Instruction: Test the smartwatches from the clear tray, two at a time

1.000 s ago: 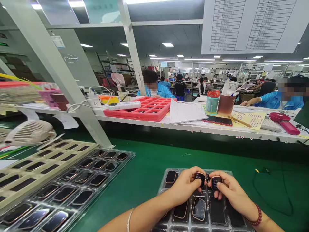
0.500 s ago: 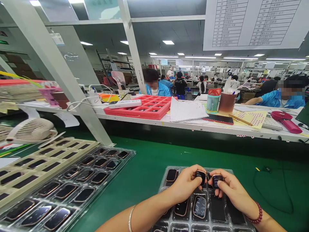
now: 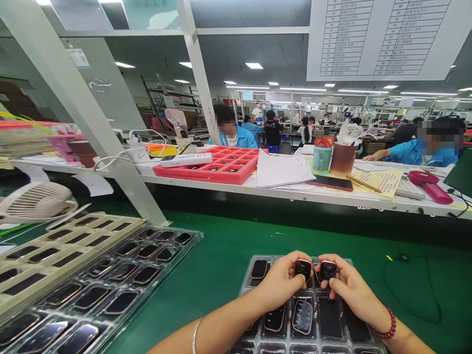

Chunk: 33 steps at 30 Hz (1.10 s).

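Note:
Between the thumb and fingers of my left hand (image 3: 285, 278) is a smartwatch body (image 3: 303, 268) without a strap, its dark screen facing me. My right hand (image 3: 348, 282) grips a second watch body (image 3: 328, 270), gold-rimmed too, a short gap to the right of the first. Both are held above a clear plastic tray (image 3: 246, 290). In that tray lie more watches, among them one with a lit screen (image 3: 303, 316) and one beside it (image 3: 274, 318). A dark compartment (image 3: 330, 317) under my right hand holds no watch that I can see.
On the left, another clear tray (image 3: 147, 290) of watches lies beside a beige tray (image 3: 55, 250) with dark pieces. A white fan (image 3: 37, 201) stands behind. The shelf ahead bears a red foam tray (image 3: 236, 174), papers (image 3: 282, 169) and cups. A thin cable (image 3: 438, 300) lies at right. People sit beyond.
The text on the right-hand watch's screen has mostly gone dark. Both hands keep hold of their watches, with the thumbs shifted slightly down. The whole view has moved a little.

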Each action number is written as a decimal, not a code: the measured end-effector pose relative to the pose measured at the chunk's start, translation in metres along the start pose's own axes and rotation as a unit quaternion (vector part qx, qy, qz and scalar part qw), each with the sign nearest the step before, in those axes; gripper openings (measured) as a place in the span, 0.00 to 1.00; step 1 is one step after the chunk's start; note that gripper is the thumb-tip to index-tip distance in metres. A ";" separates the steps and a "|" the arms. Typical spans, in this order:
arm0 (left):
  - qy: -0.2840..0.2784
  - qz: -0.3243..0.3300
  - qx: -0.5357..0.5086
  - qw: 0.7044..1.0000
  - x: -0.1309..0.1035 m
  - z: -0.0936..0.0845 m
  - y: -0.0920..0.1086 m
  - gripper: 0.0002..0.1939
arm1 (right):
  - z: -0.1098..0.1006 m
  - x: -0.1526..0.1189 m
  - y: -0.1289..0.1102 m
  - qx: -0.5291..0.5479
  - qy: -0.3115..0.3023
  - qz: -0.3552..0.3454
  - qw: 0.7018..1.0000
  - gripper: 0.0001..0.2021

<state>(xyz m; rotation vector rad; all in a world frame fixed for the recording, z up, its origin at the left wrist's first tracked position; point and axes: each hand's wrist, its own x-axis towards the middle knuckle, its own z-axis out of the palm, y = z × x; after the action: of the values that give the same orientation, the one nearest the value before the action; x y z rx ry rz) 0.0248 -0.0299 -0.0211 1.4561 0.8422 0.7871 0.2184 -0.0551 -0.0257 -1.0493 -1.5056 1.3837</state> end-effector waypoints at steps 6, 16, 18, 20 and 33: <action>0.007 0.004 -0.024 1.000 0.001 -0.001 0.002 0.14 | 0.002 -0.002 -0.001 -0.018 -0.005 -0.008 1.000 0.15; 0.015 0.007 -0.043 0.999 0.002 -0.001 0.002 0.15 | 0.000 -0.003 0.000 -0.015 -0.003 -0.008 1.000 0.16; 0.011 0.009 -0.040 0.999 0.002 0.000 0.000 0.15 | 0.001 -0.003 0.000 -0.020 -0.004 -0.005 1.000 0.16; 0.015 0.013 -0.039 0.999 0.001 -0.001 -0.001 0.16 | 0.002 -0.004 0.000 -0.022 -0.014 -0.002 1.000 0.15; 0.027 0.004 -0.034 0.999 0.001 0.000 0.005 0.19 | 0.002 -0.005 -0.002 -0.024 -0.035 -0.015 0.999 0.17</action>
<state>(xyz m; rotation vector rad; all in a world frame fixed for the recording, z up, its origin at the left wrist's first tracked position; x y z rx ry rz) 0.0256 -0.0293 -0.0157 1.3838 0.8416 0.8566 0.2180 -0.0602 -0.0240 -1.0135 -1.6063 1.3811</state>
